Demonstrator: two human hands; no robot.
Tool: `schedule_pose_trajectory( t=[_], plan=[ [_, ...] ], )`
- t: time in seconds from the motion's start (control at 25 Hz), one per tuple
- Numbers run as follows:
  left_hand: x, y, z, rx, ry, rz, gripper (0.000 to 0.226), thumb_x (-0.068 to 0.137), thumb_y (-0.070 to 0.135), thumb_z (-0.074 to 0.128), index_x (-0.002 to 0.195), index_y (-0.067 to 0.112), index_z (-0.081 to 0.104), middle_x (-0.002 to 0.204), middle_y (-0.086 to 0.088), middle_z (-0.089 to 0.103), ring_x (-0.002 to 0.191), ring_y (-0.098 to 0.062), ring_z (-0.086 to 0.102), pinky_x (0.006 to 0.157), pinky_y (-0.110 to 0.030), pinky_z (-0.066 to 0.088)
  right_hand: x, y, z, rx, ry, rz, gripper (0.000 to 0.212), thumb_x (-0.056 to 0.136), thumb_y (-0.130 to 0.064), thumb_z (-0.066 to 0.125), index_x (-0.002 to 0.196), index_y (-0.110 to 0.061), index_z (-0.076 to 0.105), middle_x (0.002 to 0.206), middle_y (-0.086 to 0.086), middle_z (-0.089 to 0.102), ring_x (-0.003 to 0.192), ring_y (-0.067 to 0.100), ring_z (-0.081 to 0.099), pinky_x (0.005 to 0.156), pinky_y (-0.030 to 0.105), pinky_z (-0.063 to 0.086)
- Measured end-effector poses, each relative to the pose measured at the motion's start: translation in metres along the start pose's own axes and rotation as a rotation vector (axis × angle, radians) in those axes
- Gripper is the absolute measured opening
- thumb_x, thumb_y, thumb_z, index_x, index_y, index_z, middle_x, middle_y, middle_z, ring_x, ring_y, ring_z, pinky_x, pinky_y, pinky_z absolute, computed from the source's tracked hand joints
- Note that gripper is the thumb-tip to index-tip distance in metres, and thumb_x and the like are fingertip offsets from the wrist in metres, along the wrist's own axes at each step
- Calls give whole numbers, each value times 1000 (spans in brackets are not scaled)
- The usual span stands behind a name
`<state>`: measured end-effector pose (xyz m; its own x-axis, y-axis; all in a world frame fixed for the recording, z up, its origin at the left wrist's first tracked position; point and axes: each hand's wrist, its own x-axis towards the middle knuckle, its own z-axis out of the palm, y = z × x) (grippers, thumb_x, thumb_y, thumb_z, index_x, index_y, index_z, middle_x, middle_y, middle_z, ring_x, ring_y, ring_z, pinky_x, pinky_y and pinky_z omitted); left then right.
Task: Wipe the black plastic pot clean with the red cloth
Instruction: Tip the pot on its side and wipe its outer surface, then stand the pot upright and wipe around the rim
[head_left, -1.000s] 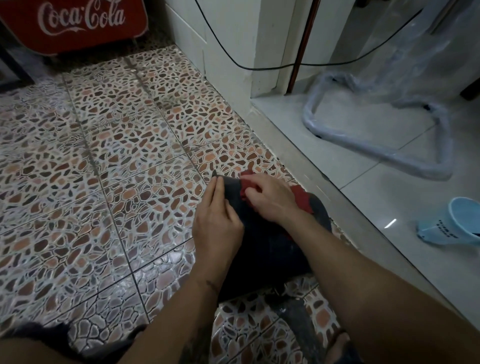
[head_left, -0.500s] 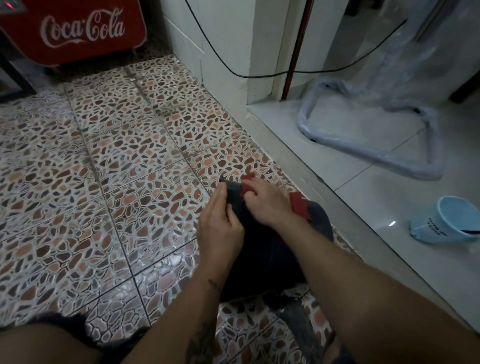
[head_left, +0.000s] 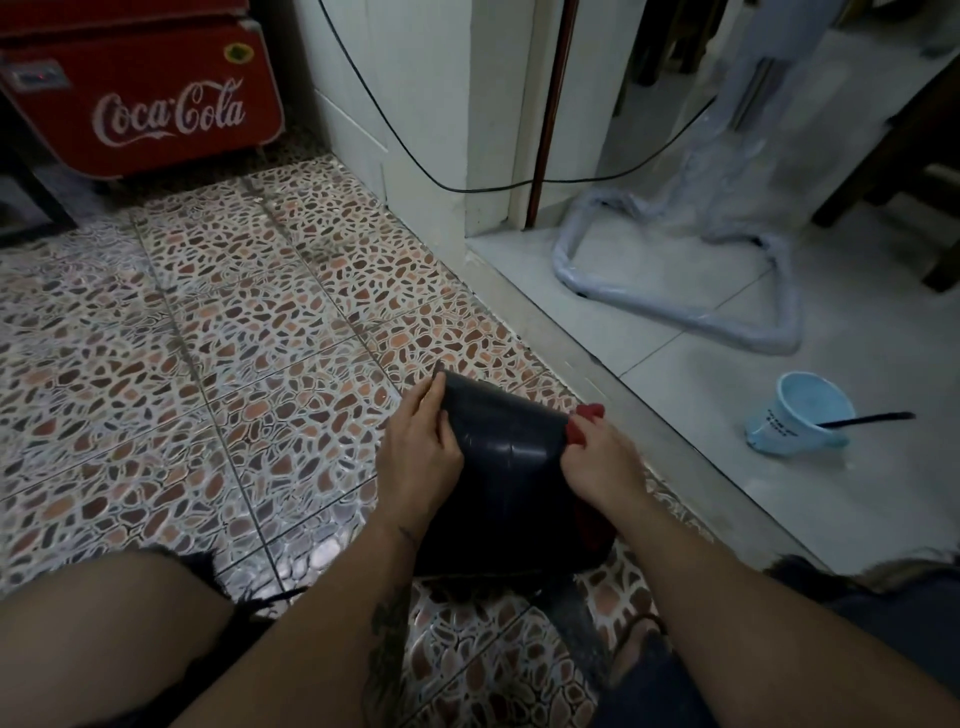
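The black plastic pot (head_left: 506, 457) lies on its side on the patterned tile floor, its base end pointing away from me. My left hand (head_left: 423, 447) grips the pot's left side, fingers along its far edge. My right hand (head_left: 597, 462) presses the red cloth (head_left: 584, 423) against the pot's right side; red shows above my fingers and again below my wrist. The near part of the pot is hidden between my forearms.
A light blue cup (head_left: 800, 413) with a dark stick in it lies on the white tiles to the right, past a grey threshold (head_left: 623, 384). A plastic-wrapped frame (head_left: 675, 306) stands behind it. A red Coca-Cola cooler (head_left: 150, 98) is at the far left, and a black cable (head_left: 415, 156) hangs along the wall.
My right hand has slid with the red cloth from the top of the pot down to its right side. The pot's upper surface is now bare. The camera has tilted up slightly.
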<state>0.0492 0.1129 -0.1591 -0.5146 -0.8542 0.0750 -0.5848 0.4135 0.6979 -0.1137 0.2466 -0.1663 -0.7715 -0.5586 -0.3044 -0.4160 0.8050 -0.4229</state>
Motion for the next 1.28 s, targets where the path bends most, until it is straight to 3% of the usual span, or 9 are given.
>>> schedule_pose_trajectory(
  t=[0.08,0.2,0.32,0.48,0.6,0.68,0.84,1.0,1.28],
  plan=[
    [0,5,-4,2,0,-4,50,99,22,43,149,26,44,148,6,48,130,-19,49,105,-42,44,-15,-18,5,46,-15,-133,65,82,-21,46,147,-30,50,159,2,41,144,28,35,122,46,24],
    [15,21,-22,-92,-25,-220,61,87,8,48,145,27,50,141,0,53,126,-25,51,105,-39,43,-29,-34,4,78,-89,-330,67,84,-19,56,149,-32,46,162,-3,36,148,23,30,123,43,21],
    [26,24,-33,-220,-91,-365,76,70,7,45,144,26,50,145,-6,50,125,-29,54,104,-42,47,-31,-28,0,6,-135,-280,67,88,-36,58,153,-38,38,164,-5,30,150,23,24,122,50,17],
    [13,16,-28,-201,-99,-312,72,72,12,44,142,24,53,137,-2,56,127,-25,52,107,-47,45,-31,-17,0,-63,-147,-170,67,89,-50,54,153,-37,38,163,-4,33,147,27,27,119,52,24],
    [12,10,-23,-229,-20,-297,53,87,16,51,138,29,58,135,3,60,126,-21,54,108,-42,44,-25,-29,-9,219,-136,-128,42,87,-35,51,127,-36,67,143,-3,56,133,26,46,113,47,35],
    [18,11,-23,-352,9,-306,51,87,10,53,132,30,64,130,8,65,121,-14,57,107,-35,44,-20,-31,-9,333,-46,-95,29,86,-18,57,100,-40,70,124,-4,64,119,22,56,104,40,44],
    [39,20,-29,-448,-1,-212,51,83,8,54,123,34,69,115,17,70,111,-7,63,105,-34,48,-16,-34,-9,348,-31,-90,57,72,-10,65,121,-38,58,119,0,55,107,23,58,92,35,49],
    [56,33,-34,-408,-20,-53,46,84,3,59,114,35,74,108,12,73,99,-9,70,96,-36,55,-8,-42,-19,403,65,-88,32,76,-3,67,87,-32,61,98,-9,61,93,17,61,70,27,46],
    [28,29,-25,105,8,355,50,82,4,57,119,33,72,117,8,74,109,-17,68,92,-34,54,-6,-35,-52,338,164,-168,22,80,-16,75,79,-32,60,99,-4,56,100,19,53,86,37,47]
  ],
)
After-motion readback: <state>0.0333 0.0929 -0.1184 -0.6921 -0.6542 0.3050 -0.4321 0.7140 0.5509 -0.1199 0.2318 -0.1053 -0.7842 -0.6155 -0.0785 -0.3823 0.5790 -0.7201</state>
